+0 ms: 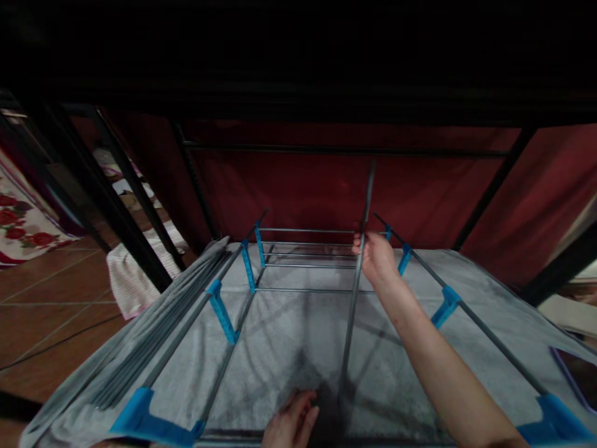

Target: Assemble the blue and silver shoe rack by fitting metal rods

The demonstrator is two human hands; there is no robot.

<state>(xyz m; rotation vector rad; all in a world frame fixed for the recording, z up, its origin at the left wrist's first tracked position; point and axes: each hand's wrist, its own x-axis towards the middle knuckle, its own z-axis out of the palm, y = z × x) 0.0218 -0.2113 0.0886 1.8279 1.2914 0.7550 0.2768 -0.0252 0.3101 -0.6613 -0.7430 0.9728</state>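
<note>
My right hand is wrapped round a long grey metal tube, which stands tilted, its upper end before the red cloth. Low in the head view, my left hand has loosely curled fingers with a gap at the thumb, and nothing shows in it. It is close to the front crossbar. Around both hands lies a rack frame of grey tubes joined by blue plastic connectors. Several thin crossbars span its far end. The tube's lower end is lost in shadow.
Several loose grey tubes lie along the left edge of the grey cloth. Black metal posts and a dark overhang surround the space. A red cloth hangs behind. A dark flat device lies at the right.
</note>
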